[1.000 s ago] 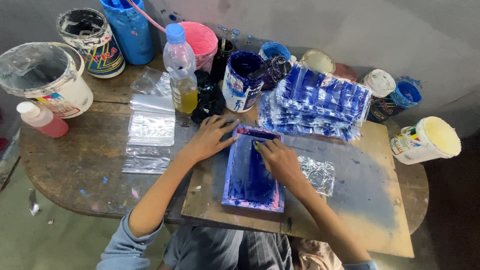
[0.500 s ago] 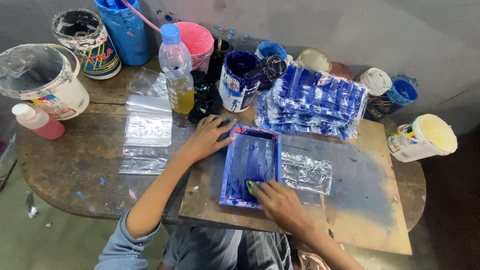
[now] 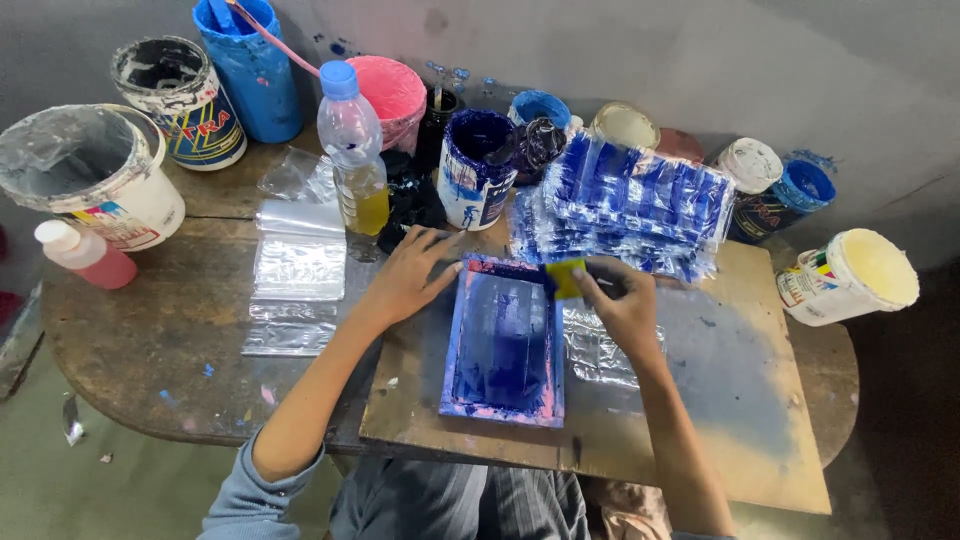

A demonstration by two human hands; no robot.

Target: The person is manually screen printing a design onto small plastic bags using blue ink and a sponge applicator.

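A small blue-stained screen frame (image 3: 503, 342) lies on a wooden board (image 3: 700, 400) in front of me. My left hand (image 3: 405, 275) presses flat on the frame's upper left corner. My right hand (image 3: 622, 302) grips a small yellow squeegee (image 3: 565, 277) at the frame's top right corner. A clear plastic bag (image 3: 600, 345) lies on the board just right of the frame, under my right wrist. A heap of blue-printed plastic bags (image 3: 630, 205) is stacked behind my right hand.
Clear bags (image 3: 298, 265) lie to the left on the round wooden table (image 3: 130, 350). Paint tubs crowd the back: a blue-ink can (image 3: 475, 180), a plastic bottle with yellow liquid (image 3: 355, 150), a white bucket (image 3: 95, 185), a pink bottle (image 3: 85, 255), a yellow-filled tub (image 3: 855, 275).
My right hand pulled down to the frame's near edge, then moved back up to its top right corner with the squeegee. My left hand stayed on the frame.
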